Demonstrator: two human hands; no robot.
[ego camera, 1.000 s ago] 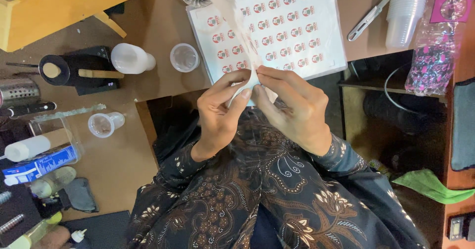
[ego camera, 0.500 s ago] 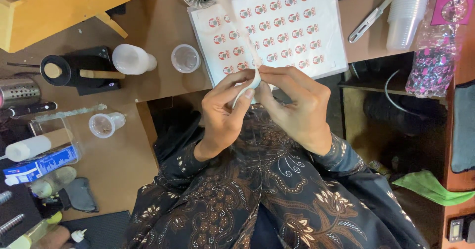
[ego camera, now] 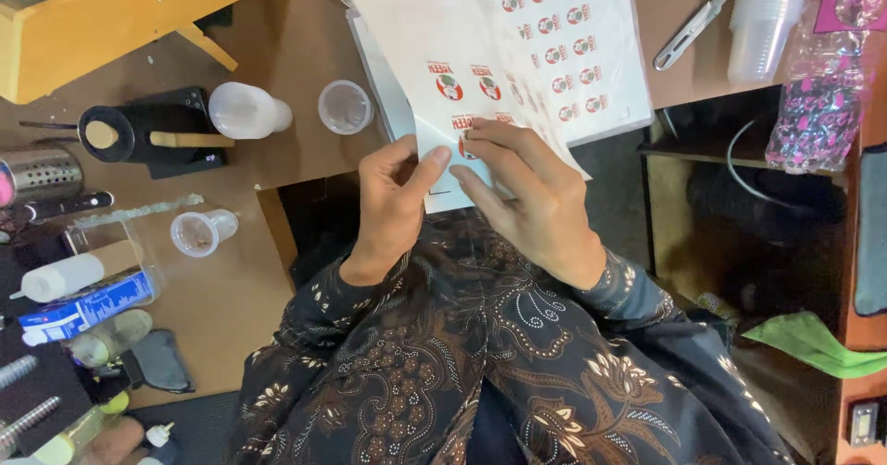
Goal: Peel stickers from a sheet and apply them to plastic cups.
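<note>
Holding a white paper sheet of round red-and-green stickers (ego camera: 462,67) between both hands, above the person's lap and at the near edge of the brown wooden desk (ego camera: 296,49). Left hand (ego camera: 393,197): fingers closed together, thumb tip pressed on the sheet's lower edge, clamping it. Right hand (ego camera: 527,192): fingers laid flat over the sheet's lower part, covering one sticker; pinch appears closed on the paper, though the thumb is hidden underneath. Sheet is lifted and curled, its upper part bending away from the hands. Behind that sheet, flat on the desk, lies a second white sheet with rows of the same stickers (ego camera: 582,58), partly overlapped by the held one. Left of the held sheet: a small clear plastic cup (ego camera: 345,106) upright, then a white plastic cup on its side (ego camera: 248,111), then a black stand with a wooden-handled tool (ego camera: 152,137). Right of the held sheet: a stack of clear plastic cups (ego camera: 762,21). Patterned dark sleeves cover both forearms.
</note>
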